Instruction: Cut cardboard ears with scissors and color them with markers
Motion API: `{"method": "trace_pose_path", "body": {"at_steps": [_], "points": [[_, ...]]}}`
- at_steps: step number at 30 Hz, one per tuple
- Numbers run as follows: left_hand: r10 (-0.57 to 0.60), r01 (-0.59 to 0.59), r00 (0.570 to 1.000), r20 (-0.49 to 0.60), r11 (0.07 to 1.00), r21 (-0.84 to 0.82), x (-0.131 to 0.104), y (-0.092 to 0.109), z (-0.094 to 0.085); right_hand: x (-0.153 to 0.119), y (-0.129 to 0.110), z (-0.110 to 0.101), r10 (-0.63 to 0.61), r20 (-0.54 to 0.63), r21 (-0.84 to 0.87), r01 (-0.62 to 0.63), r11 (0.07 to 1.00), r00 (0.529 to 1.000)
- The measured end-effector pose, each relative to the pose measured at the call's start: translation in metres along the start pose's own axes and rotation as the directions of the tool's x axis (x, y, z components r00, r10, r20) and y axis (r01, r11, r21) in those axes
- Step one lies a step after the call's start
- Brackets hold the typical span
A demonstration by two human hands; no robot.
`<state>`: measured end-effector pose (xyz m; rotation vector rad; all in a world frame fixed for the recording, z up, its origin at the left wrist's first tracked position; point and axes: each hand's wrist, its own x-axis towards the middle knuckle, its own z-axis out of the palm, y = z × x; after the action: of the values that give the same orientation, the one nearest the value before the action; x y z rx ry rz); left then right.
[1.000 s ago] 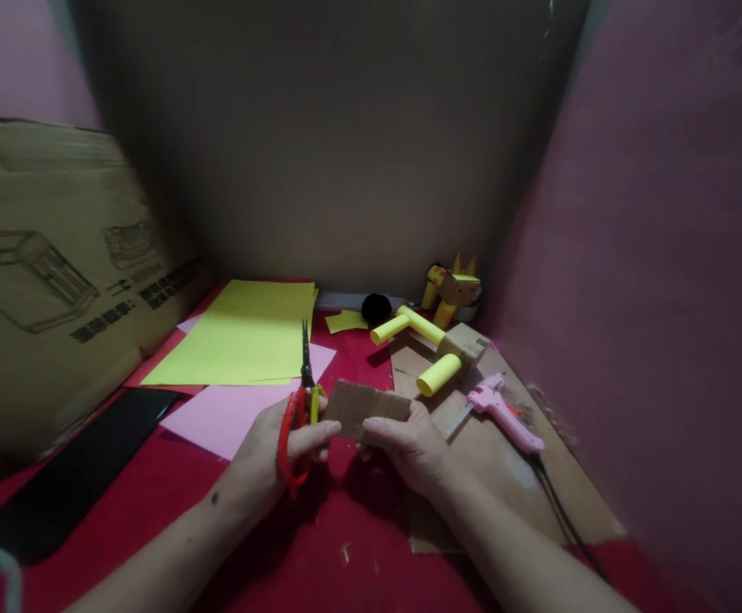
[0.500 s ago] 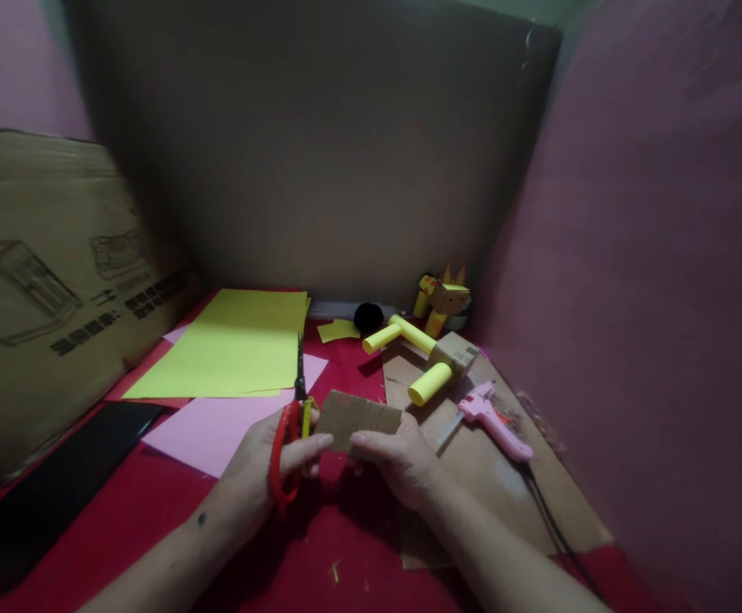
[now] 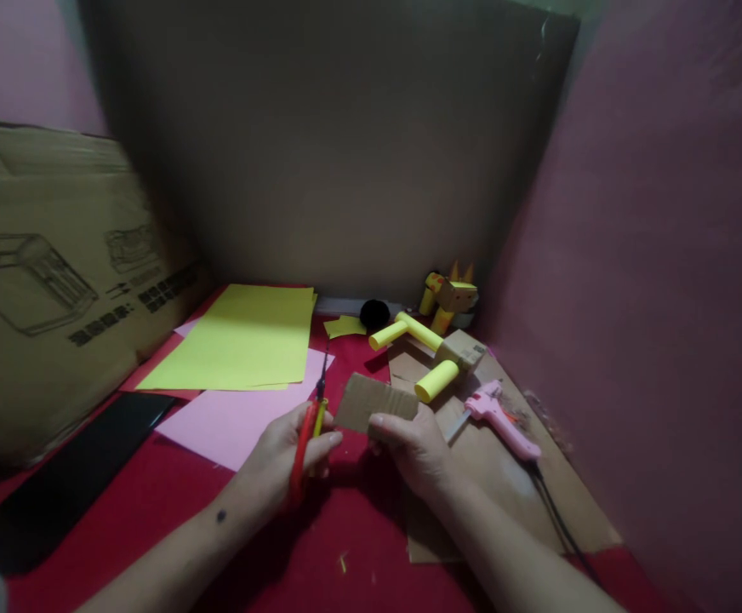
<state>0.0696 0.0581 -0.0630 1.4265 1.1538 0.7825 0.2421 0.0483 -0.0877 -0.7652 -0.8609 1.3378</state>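
Red-handled scissors (image 3: 304, 447) with dark blades pointing away are held in my left hand (image 3: 285, 451), along with a small yellow piece (image 3: 320, 417) beside the handle. Between thumb and fingers, my right hand (image 3: 415, 447) grips a small rectangle of brown cardboard (image 3: 371, 398). The scissors and the cardboard are apart. Just beyond my right hand, yellow paper tubes (image 3: 436, 380) are joined to a small cardboard box (image 3: 460, 351).
A pink glue gun (image 3: 502, 421) with a black cord lies on a cardboard sheet (image 3: 499, 502) at right. Yellow (image 3: 243, 336) and pink paper (image 3: 218, 426) lie at left, near a black slab (image 3: 71, 481). A giraffe-like figure (image 3: 457, 295) stands behind.
My left hand has let go of the cardboard's edge and the scissors have tilted. My right hand has carried the cardboard slightly right and up. The whole view has shifted a little.
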Motion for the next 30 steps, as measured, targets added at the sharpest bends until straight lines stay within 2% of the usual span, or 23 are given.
{"method": "trace_pose_path", "body": {"at_steps": [3, 6, 9, 13, 18, 30], "points": [[0.118, -0.117, 0.993, 0.007, 0.976, 0.186, 0.0, -0.008, -0.003, 0.003, -0.004, -0.001, -0.034, -0.066, 0.047, 0.038, 0.998, 0.997], [0.201, -0.196, 0.979, 0.028, 0.902, 0.384, -0.001, -0.013, -0.007, 0.006, -0.011, -0.002, -0.072, -0.118, 0.064, 0.08, 0.995, 0.99], [0.2, -0.204, 0.978, 0.064, 0.832, 0.516, -0.001, -0.014, -0.011, 0.01, -0.018, -0.004, -0.136, -0.147, 0.085, 0.15, 0.985, 0.98], [0.141, -0.151, 0.988, 0.067, 0.75, 0.645, -0.001, -0.012, -0.01, 0.013, -0.025, -0.006, -0.181, -0.171, 0.112, 0.202, 0.973, 0.968], [0.143, -0.149, 0.987, 0.068, 0.701, 0.697, -0.005, -0.011, -0.009, 0.013, -0.025, -0.005, -0.18, -0.184, 0.111, 0.202, 0.973, 0.966], [0.079, -0.163, 0.985, 0.15, 0.694, 0.701, -0.008, -0.005, -0.006, 0.01, -0.017, 0.0, -0.139, -0.153, 0.167, 0.164, 0.972, 0.978]]}}
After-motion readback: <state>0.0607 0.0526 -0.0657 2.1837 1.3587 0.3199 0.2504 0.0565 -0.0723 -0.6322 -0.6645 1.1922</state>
